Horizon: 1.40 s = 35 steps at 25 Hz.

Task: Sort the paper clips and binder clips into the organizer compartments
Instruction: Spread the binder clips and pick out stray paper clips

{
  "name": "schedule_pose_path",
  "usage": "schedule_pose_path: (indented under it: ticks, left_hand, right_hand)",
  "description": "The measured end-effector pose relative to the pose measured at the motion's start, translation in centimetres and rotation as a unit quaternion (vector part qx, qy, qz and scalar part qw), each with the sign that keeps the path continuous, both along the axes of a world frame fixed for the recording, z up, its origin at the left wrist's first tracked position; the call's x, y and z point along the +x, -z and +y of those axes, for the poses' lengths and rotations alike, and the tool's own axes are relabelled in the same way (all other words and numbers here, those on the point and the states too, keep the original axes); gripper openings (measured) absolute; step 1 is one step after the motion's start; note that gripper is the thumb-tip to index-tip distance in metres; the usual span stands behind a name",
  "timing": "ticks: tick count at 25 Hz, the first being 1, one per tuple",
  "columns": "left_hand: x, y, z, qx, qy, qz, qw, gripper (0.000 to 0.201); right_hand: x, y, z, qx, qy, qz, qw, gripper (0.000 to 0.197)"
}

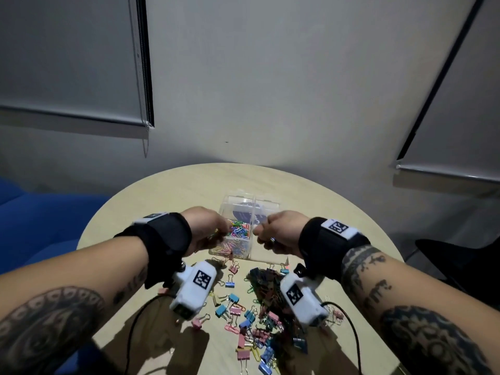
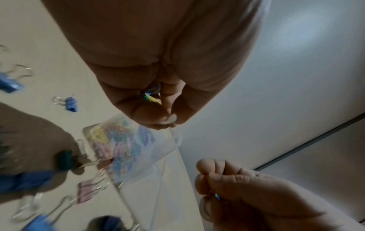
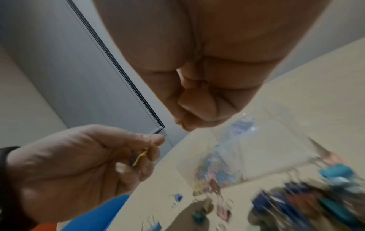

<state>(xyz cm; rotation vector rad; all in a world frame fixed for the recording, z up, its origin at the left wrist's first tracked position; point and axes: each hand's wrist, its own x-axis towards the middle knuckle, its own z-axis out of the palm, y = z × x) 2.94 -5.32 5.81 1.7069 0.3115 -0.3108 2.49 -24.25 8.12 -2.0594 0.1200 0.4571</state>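
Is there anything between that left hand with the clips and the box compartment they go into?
Nothing visible. The left hand, its fingers pinching a few paper clips, is at the open-topped organizer, beside the compartment of paper clips. No lid covers it.

The organizer (image 1: 250, 226) sits mid-frame on the table (image 1: 151, 196); loose binder clips (image 1: 243, 312) lie below it, paper clips (image 1: 238, 230) in its lower-left compartment.

Lighting is dim; a soft bright patch falls on the wall (image 1: 270, 98) and the far counter (image 1: 189, 190), and the forearms cast dark shadows toward the viewer. Both wrist views are motion-blurred, with wide-angle bending at the edges; the binder clips (image 3: 308, 203) smear out of focus.
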Motion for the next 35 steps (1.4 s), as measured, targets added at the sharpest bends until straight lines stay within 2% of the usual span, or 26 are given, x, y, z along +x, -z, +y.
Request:
schedule_pose_path:
  ticks: [2,7,8,10,11,12,14,16,18,20,22,24,25,27,28,30,32,35]
  left_hand:
    - [2.1,-1.1,-0.6,-0.037,-0.034,0.005,0.999,0.010]
    - [7.1,-2.4,-2.3,-0.109,-0.076,0.019,0.991,0.034]
    - [7.8,-2.1,-2.3,-0.114,-0.081,0.020,0.990,0.037]
    - [8.5,-1.6,-2.5,-0.106,-0.076,0.015,0.991,0.041]
    - [8.5,-1.3,-2.6,-0.100,-0.070,0.014,0.992,0.041]
    - [8.6,-0.9,-2.6,-0.097,-0.065,0.013,0.993,0.041]
    - [9.0,0.3,-2.4,-0.084,-0.060,0.009,0.995,0.043]
    - [9.6,1.7,-2.1,-0.057,-0.036,0.031,0.997,0.048]
    - [10.1,2.8,-1.7,-0.038,-0.004,0.038,0.999,0.049]
    - [9.7,3.2,-1.7,-0.029,0.019,0.017,0.999,0.041]
    - [9.1,3.0,-1.5,0.017,0.043,-0.030,0.998,0.029]
    - [7.7,2.4,-1.2,0.053,0.045,-0.066,0.995,0.027]
    - [7.0,1.9,-0.7,0.087,0.042,-0.081,0.992,0.027]
    - [4.8,0.7,-0.2,0.174,0.049,-0.100,0.978,0.016]
    - [3.8,0.4,-0.1,0.223,0.062,-0.121,0.965,0.010]
    - [1.6,-0.3,0.6,0.265,0.105,-0.122,0.951,0.009]
    - [-0.9,0.1,1.1,0.282,0.192,-0.071,0.937,0.009]
    - [-3.8,1.8,1.7,0.324,0.337,-0.005,0.884,0.013]
  right_hand:
    - [1.6,-1.6,1.8,0.002,0.006,-0.020,1.000,0.012]
    - [6.0,-3.3,5.4,0.057,0.046,-0.029,0.997,0.020]
    - [6.6,-3.2,5.8,0.038,0.042,-0.036,0.998,0.019]
    - [7.3,-3.1,5.9,-0.075,-0.003,-0.063,0.995,0.030]
    - [6.8,-3.3,6.0,-0.121,0.015,-0.080,0.989,0.032]
    - [6.7,-3.3,6.1,-0.168,-0.004,-0.122,0.978,0.032]
    - [7.4,-2.2,6.2,-0.223,-0.038,-0.140,0.964,0.033]
    - [8.2,-0.4,5.3,-0.177,-0.071,-0.122,0.974,0.034]
    - [9.1,1.1,4.3,-0.109,-0.058,-0.125,0.984,0.035]
    - [8.2,1.8,3.2,-0.053,-0.052,-0.137,0.988,0.033]
    - [7.5,2.4,2.5,-0.013,-0.076,-0.135,0.988,0.024]
    - [6.4,2.6,2.0,0.006,-0.071,-0.137,0.988,0.025]
    - [5.8,2.4,1.8,0.008,-0.065,-0.142,0.988,0.027]
    - [4.1,1.4,1.1,0.000,-0.052,-0.137,0.989,0.029]
    - [3.3,1.1,0.7,-0.004,-0.047,-0.133,0.990,0.029]
    - [1.5,-0.4,0.0,-0.037,-0.047,-0.100,0.993,0.028]
    - [-0.6,-0.6,-0.8,-0.093,-0.049,-0.069,0.992,0.026]
    - [-3.5,0.6,-1.7,-0.176,-0.066,-0.016,0.982,0.025]
